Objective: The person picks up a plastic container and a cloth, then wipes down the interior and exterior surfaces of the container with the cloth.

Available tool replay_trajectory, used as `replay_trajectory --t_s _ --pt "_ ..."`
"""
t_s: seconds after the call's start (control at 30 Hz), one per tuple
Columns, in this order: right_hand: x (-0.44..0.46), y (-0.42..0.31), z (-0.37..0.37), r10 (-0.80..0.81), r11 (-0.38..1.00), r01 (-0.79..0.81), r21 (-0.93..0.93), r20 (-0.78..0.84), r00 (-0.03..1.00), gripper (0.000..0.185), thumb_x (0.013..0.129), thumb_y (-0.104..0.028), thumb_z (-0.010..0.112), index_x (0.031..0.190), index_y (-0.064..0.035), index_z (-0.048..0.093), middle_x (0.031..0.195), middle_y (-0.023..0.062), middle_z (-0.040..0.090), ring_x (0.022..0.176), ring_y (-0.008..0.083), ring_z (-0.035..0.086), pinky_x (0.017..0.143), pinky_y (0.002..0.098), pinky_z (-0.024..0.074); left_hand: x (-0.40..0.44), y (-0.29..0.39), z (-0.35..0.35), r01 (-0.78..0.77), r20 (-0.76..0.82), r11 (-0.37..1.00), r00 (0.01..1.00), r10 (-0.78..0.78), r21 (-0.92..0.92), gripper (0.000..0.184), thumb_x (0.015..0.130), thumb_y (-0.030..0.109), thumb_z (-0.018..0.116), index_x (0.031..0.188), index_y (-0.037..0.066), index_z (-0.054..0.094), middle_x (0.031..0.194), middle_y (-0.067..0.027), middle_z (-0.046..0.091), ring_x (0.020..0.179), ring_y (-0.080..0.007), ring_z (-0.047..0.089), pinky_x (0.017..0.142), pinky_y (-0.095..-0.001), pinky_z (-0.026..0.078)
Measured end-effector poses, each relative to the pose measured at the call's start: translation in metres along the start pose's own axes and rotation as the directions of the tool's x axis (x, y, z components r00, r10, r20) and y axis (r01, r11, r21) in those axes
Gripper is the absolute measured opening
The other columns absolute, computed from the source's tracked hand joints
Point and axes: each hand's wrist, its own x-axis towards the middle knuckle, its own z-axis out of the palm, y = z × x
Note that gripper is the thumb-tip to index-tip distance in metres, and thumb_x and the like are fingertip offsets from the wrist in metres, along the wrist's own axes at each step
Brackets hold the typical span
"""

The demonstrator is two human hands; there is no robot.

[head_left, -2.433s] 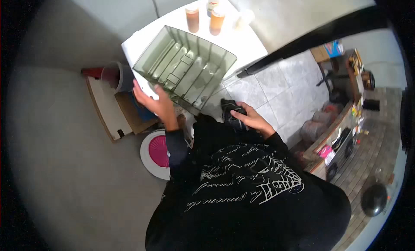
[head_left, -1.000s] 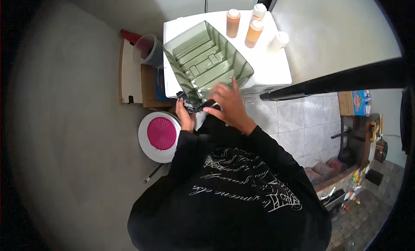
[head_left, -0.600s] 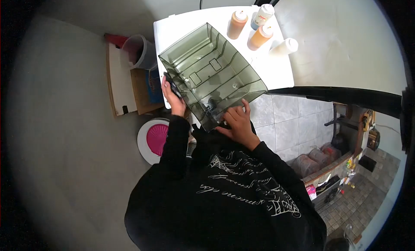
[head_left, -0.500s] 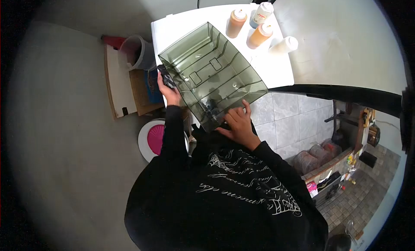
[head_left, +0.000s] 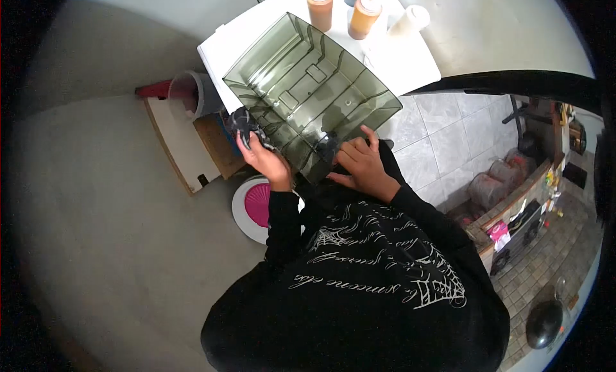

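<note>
A see-through, smoky-green plastic bin [head_left: 350, 102] sits tilted at the near edge of a white table, its open top facing me. At its near right edge, my right hand [head_left: 364, 163] grips the rim, thumb below and fingers over the wall. My left hand [head_left: 268, 163] is closed around a bunched dark cloth [head_left: 242, 123] with a grey pattern, just outside the bin's left wall. Whether the cloth touches that wall, I cannot tell. Ribs and two raised rectangles mark the bin's floor.
Several squeeze bottles stand on the white table [head_left: 247, 22], among them an orange one [head_left: 364, 19] and a brown one [head_left: 320, 13]. A clear bucket [head_left: 196, 95] is at left. Below my left arm is a white round container [head_left: 242, 208] with a pink top.
My view has shifted, so the table and bottles sit higher. The left hand and its cloth have turned outward from the bin's left wall, showing more cloth. The right hand keeps its grip.
</note>
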Motion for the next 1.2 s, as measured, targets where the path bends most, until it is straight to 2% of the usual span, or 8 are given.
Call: replay_trajectory --t_s 0.07,0.13,0.23,0.43,0.57,0.73,0.9,1.2 --pt "0.001 -0.001 -0.003 -0.002 1.000 0.003 0.018 -0.019 1.000 0.040 0.071 -0.037 0.090 0.089 -0.0160 0.062 0.096 0.0000 0.058 0.097 0.0222 0.059 0.122 0.0596 0.0285 0.010 0.011 0.005 -0.090 0.031 0.993 0.996 0.088 0.071 0.041 0.106 0.007 0.059 0.144 -0.005 0.053 0.126 -0.0097 0.064 0.107 -0.0204 0.060 0.101 -0.0330 0.047" --pt "0.002 -0.003 -0.007 -0.002 1.000 0.002 0.008 -0.006 1.000 0.039 0.072 -0.037 0.090 0.090 -0.0160 0.062 0.097 0.0001 0.059 0.098 0.0222 0.059 0.122 0.0584 0.0287 0.035 0.029 0.011 -0.368 0.304 0.784 0.922 0.239 0.499 0.038 0.104 0.008 0.061 0.140 -0.006 0.057 0.127 -0.0132 0.067 0.110 -0.0205 0.063 0.102 -0.0347 0.049" --pt "-0.001 -0.001 -0.008 -0.015 1.000 0.015 -0.014 -0.004 1.000 0.038 0.075 -0.037 0.089 0.092 -0.0161 0.062 0.097 0.0003 0.059 0.097 0.0221 0.059 0.123 0.0571 0.0292 0.099 0.052 0.022 -0.574 0.615 0.542 0.778 0.128 0.613 0.036 0.099 0.011 0.067 0.133 -0.004 0.064 0.130 -0.0255 0.068 0.121 -0.0349 0.066 0.107 -0.0396 0.048" --pt "0.000 0.006 -0.015 -0.049 0.998 0.049 -0.030 -0.033 0.998 0.038 0.079 -0.037 0.086 0.096 -0.0155 0.061 0.096 0.0013 0.056 0.094 0.0227 0.058 0.121 0.0550 0.0334 0.192 0.094 0.039 -0.961 0.963 0.208 0.131 -0.237 0.182 0.050 0.108 0.040 0.053 0.133 -0.002 0.064 0.130 -0.0223 0.068 0.122 -0.0407 0.063 0.112 -0.0468 0.044" --pt "0.002 0.009 -0.033 -0.030 0.997 0.033 -0.063 0.052 0.998 0.040 0.079 -0.039 0.085 0.097 -0.0147 0.059 0.097 0.0017 0.055 0.096 0.0231 0.057 0.120 0.0539 0.0362 0.189 0.122 0.075 -0.967 0.842 0.239 -0.056 -0.536 0.088 0.050 0.106 0.042 0.055 0.134 0.001 0.063 0.104 -0.0269 0.071 0.110 -0.0453 0.064 0.104 -0.0514 0.045" --pt "0.001 0.027 -0.044 -0.051 0.999 0.051 0.007 0.032 0.998 0.040 0.076 -0.038 0.085 0.098 -0.0158 0.060 0.097 0.0013 0.054 0.097 0.0234 0.057 0.121 0.0543 0.0360 0.163 0.113 0.127 -0.943 0.300 0.000 0.105 -0.948 0.332 0.090 0.106 0.071 0.037 0.156 -0.003 0.046 0.105 -0.0299 0.071 0.111 -0.0462 0.066 0.101 -0.0523 0.047" --pt "-0.005 0.038 -0.059 -0.070 0.998 0.069 0.012 0.053 0.996 0.041 0.072 -0.037 0.086 0.096 -0.0175 0.059 0.096 -0.0005 0.054 0.099 0.0209 0.058 0.124 0.0519 0.0361 0.158 0.066 0.137 -0.937 0.101 -0.026 0.065 -0.993 0.350 0.104 0.100 0.082 0.034 0.169 0.005 0.025 0.161 -0.0260 0.048 0.150 -0.0418 0.045 0.124 -0.0439 0.033" --pt "-0.006 0.044 -0.054 -0.073 0.997 0.073 0.034 -0.001 0.997 0.045 0.073 -0.040 0.081 0.102 -0.0145 0.057 0.099 -0.0010 0.053 0.097 0.0193 0.056 0.125 0.0499 0.0366 0.193 0.008 0.110 -0.796 -0.009 -0.067 0.077 -0.997 0.601 0.101 0.103 0.080 0.031 0.168 0.004 0.026 0.168 -0.0252 0.037 0.157 -0.0375 0.035 0.127 -0.0403 0.026"
